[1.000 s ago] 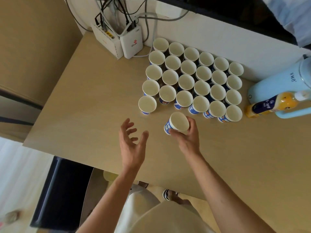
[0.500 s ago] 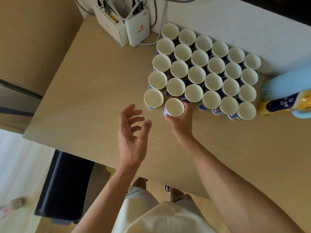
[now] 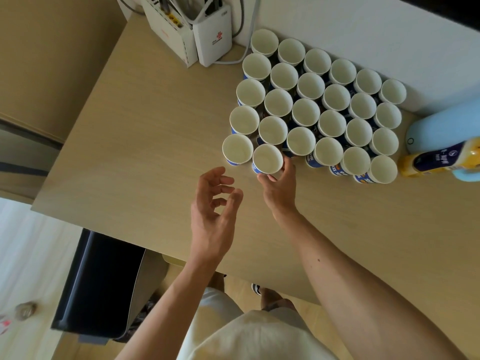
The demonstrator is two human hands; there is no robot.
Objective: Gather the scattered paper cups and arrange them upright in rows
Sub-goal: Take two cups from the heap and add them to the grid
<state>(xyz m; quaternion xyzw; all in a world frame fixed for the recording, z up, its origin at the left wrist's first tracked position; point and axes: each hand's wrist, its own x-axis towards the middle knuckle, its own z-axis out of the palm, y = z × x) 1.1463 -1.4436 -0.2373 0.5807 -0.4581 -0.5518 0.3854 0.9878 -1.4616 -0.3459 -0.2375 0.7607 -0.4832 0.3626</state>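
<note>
Currently: right hand (image 3: 280,189) pinches paper cup (image 3: 267,159) at its wall; left hand (image 3: 213,206) spread, empty. Risk: a careless release may jostle packed cups (image 3: 301,141) just beyond the grip.

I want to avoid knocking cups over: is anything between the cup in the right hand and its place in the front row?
Nothing visible does. The right hand grips the white paper cup with blue print right at its slot, beside the front row's first cup.
</note>
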